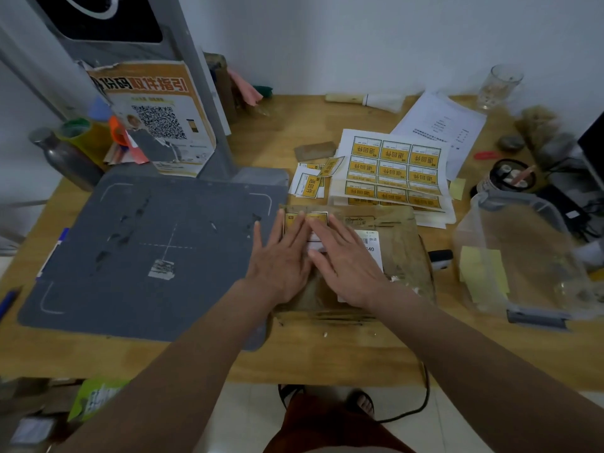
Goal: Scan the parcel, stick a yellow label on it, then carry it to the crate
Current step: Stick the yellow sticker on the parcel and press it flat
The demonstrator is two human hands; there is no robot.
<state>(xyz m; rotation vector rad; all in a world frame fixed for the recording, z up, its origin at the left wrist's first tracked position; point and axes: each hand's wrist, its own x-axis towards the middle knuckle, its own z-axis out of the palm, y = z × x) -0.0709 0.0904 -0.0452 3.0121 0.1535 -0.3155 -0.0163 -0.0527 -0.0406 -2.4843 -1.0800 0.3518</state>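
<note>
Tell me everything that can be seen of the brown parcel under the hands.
The parcel is a flat brown package that looks like paper or cardboard, worn and creased. It lies flat on the wooden table, just right of the grey scanner mat. A white shipping label with a barcode sits on its top. A yellow label is at its far left corner. The left hand and the right hand press flat on it, fingers on the yellow label.

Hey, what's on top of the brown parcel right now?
On the parcel lie a yellow label at its far left corner and a white barcode label. Both the left hand and the right hand press flat on it, covering most of each label.
</note>
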